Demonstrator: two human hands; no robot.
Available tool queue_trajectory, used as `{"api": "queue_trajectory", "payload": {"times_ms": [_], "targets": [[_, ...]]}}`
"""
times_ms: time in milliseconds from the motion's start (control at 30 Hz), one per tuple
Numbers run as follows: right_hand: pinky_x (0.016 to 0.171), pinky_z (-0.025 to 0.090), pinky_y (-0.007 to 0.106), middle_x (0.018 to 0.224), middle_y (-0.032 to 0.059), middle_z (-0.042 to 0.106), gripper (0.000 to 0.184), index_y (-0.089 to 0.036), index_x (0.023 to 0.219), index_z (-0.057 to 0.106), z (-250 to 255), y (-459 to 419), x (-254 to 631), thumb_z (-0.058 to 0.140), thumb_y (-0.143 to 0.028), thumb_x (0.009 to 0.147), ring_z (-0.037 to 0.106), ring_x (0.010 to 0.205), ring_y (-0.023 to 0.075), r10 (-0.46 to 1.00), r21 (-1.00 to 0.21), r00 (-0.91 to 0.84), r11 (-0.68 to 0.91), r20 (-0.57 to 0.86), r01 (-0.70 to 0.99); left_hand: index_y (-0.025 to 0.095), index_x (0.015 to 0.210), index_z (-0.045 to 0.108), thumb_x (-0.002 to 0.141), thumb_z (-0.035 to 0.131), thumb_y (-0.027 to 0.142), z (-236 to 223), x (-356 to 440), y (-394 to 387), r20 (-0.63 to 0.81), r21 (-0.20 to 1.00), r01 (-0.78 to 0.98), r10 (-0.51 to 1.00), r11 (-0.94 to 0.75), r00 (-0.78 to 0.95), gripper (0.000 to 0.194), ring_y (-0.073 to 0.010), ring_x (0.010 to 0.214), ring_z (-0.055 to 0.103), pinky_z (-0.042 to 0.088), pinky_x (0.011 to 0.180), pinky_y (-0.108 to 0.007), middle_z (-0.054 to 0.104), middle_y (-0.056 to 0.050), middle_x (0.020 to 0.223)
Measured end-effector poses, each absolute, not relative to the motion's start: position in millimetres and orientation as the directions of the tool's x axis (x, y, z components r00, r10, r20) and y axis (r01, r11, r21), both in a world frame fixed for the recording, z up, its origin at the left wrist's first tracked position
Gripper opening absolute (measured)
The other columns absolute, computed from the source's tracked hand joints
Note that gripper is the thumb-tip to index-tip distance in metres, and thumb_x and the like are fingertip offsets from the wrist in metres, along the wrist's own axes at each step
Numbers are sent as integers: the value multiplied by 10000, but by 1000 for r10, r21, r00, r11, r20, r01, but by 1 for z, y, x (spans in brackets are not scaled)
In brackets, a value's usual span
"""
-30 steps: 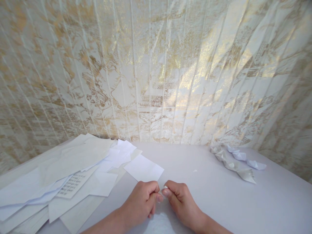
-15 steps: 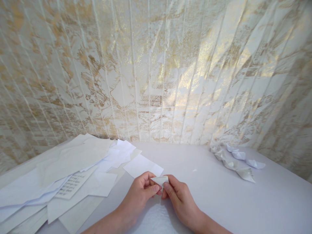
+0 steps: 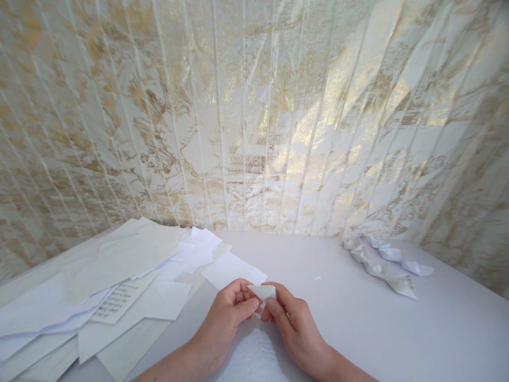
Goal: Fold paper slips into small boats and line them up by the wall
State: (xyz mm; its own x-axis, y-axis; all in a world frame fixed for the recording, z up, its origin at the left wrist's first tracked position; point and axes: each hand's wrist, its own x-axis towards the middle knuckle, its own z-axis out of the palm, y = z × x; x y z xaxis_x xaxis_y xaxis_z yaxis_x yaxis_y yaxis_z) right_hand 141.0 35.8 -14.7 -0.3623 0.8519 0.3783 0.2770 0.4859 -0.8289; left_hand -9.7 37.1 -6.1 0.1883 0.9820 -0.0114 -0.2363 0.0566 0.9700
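Now — folded paper point(image 3: 265, 292) more exposed than before — left fingers point(image 3: 248, 306) and right fingers point(image 3: 276, 309) clamped on it.

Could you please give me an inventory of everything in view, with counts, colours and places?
Folded paper: one, whitish, between the hands
Pile of loose sheets: too overlapped to count, white and off-white, left side of the table
Printed sheet: one, white with dark print, in that pile
White sheet: one, white, at the pile's right edge
Grey folded pieces: apparently four, greyish, far right
White folded pieces: three, white, beside the grey row
Scrap: one, white, right of centre
Table: one, white, below everything
Curtain-like backdrop: one, white and gold, behind the table
Left hand, right hand: one each, bare, at front centre
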Motion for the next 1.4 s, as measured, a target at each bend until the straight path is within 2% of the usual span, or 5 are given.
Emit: {"api": "queue_trajectory", "payload": {"times_ms": [267,533,733,1000,1400], "targets": [[601,443,205,688,-6,601,281,-189,1142,454,-20,38,140,327,-207,892,562,618,121,836,-794,-376,520,399,314,166,724,538,703,575,166,-9,-10,35,5,968,-246,978,47,206,44,-110,610,502,347,619,-237,556,29,610],[610,460,222,711,16,645,343,-157,1213,413,-25,36,141,340,-204,881,597,632,137,836,-747,-386,533,390,398,167,750,534,712,565,145,-10,-10,36,4,964,-263,982,48,191,54,-110,609,500,349,629,-243,559,27,614],[630,468,248,701,38,653,365,-110,1216,409,-24,37,140,308,-201,876,604,626,150,857,-738,-332,511,395,440,165,693,519,693,578,134,-7,-10,35,17,967,-253,988,23,153,67,-117,652,506,354,648,-247,567,20,650],[616,475,261,712,54,663,387,-99,1235,388,-23,39,139,324,-208,869,620,637,167,856,-735,-354,508,376,450,168,678,511,710,570,137,-11,-10,37,47,966,-260,982,2,181,74,-124,631,506,362,639,-257,556,21,622],[593,485,283,738,77,681,404,-125,1260,378,-26,36,141,310,-206,871,641,631,189,820,-644,-384,571,425,509,159,691,542,716,568,148,-2,-6,34,38,960,-280,981,18,192,37,-121,626,507,363,634,-246,577,17,616]]}}
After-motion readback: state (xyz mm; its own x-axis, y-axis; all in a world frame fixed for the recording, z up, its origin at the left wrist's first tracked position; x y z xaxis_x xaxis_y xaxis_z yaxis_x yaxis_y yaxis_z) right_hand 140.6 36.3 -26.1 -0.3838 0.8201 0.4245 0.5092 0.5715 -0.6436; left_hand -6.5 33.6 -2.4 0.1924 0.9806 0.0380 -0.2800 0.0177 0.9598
